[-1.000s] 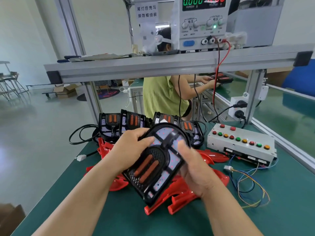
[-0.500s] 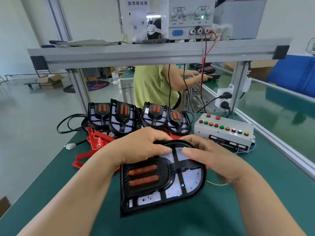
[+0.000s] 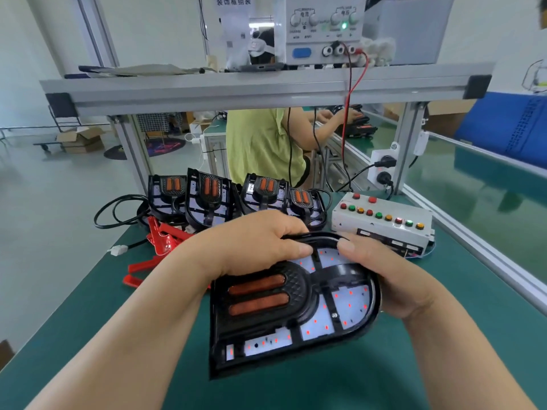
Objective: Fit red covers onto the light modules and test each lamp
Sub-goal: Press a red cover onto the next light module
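I hold a black light module low over the green table, face up, with two orange strips at its left and small red dots glowing on its white panels. My left hand grips its far edge from the left, thumb on top. My right hand grips the rounded right end, thumb on the far edge. Red covers lie in a pile to the left behind my left arm, partly hidden.
Several more black modules lean in a row at the back with black cables. A white button box stands at right, wires beside it. A power supply sits on the aluminium shelf. Another person works beyond.
The module has been turned from tilted upright to lying flat, orange strips to the left, and lowered toward me. Both hands stayed on it; the view dropped and drew closer.
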The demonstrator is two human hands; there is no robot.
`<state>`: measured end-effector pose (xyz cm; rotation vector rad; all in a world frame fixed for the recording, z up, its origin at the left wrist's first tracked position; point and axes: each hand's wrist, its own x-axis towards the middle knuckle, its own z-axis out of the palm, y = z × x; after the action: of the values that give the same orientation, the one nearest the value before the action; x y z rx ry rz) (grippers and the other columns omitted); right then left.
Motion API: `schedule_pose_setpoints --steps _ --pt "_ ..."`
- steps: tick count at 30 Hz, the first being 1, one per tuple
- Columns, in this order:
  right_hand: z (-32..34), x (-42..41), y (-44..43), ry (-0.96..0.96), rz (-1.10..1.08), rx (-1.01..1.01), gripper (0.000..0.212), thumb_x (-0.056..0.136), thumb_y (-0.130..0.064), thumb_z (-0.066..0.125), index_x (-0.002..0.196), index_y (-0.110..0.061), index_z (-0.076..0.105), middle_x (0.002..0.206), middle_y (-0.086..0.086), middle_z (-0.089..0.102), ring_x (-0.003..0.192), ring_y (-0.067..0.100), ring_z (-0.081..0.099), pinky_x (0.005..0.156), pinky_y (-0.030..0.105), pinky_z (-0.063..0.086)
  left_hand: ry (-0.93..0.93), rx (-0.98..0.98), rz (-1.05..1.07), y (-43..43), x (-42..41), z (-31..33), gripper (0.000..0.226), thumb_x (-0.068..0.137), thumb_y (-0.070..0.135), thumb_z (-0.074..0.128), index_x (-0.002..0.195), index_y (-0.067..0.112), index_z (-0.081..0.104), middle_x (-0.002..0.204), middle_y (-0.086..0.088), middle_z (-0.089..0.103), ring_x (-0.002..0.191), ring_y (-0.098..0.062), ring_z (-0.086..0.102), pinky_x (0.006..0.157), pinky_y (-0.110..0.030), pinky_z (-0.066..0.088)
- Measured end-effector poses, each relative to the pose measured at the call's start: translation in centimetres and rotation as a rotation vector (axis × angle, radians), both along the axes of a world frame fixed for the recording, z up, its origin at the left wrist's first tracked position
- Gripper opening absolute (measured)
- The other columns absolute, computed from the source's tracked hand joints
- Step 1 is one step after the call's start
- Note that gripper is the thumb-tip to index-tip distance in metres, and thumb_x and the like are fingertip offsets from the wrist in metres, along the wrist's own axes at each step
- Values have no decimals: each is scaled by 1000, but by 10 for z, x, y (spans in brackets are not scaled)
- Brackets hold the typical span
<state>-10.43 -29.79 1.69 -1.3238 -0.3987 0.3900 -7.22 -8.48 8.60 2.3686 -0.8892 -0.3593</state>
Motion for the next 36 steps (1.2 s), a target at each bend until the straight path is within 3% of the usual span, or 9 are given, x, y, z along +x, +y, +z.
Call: schedule_pose_setpoints --steps 9,14,17,20,24,27,30,33,36 --pt "-36 7 -3 242 -109 -173 68 75 -26 80 127 10 54 127 33 60 107 37 54 108 62 35 130 90 18 -9 20 -58 34 97 24 60 64 34 59 56 19 48 56 -1 44 60 -21 37" --pt "-43 8 -11 250 -128 -132 77 58 -47 93 109 1 62 104 23 67 92 31 63 81 39 54 -5 114 19 -20 11 -68 15 97 30 57 103 23 69 101 2 69 95 -18 62 92 -42 48" --pt "-44 11 -12 184 -186 -200 69 71 -46 80 114 5 64 116 26 69 99 30 66 97 46 51 -180 147 29 -30 2 -73 28 99 31 53 124 23 64 119 0 67 111 -20 59 97 -38 46" --pt "-48 12 -8 73 -270 -317 57 66 -52 75 103 -8 73 109 18 74 95 24 68 100 46 50 -370 249 33 -36 -2 -79 29 100 37 49 121 20 60 120 -2 64 115 -24 56 96 -41 45" --pt "-63 11 -5 38 -337 -263 51 67 -46 76 103 -9 75 102 17 76 91 25 70 82 32 58 -298 194 49 -27 1 -75 40 93 52 56 125 29 62 116 8 61 112 -12 55 99 -35 44" --pt "-69 10 -5 71 -393 -261 47 67 -47 77 97 -10 77 98 17 76 87 27 71 84 39 58 -179 7 201 -7 13 -62 40 85 60 60 113 32 69 103 20 63 96 5 59 88 -22 48" --pt "-70 10 -7 80 -463 -278 47 60 -55 77 90 -19 79 94 11 78 84 22 72 85 38 57 -218 -15 485 22 32 -58 23 91 52 57 98 34 70 90 19 66 80 2 60 68 -20 45" --pt "-70 11 -7 71 -500 -293 43 59 -59 75 87 -27 79 90 4 78 80 16 73 76 30 56 -240 95 700 42 45 -75 16 95 37 59 97 27 71 89 9 68 84 -11 63 76 -33 52" --pt "-69 11 -5 59 -511 -305 36 62 -58 72 86 -31 79 87 0 78 76 10 72 67 20 54 -267 238 684 42 45 -104 15 90 34 65 97 23 73 97 3 66 96 -22 63 82 -37 52"
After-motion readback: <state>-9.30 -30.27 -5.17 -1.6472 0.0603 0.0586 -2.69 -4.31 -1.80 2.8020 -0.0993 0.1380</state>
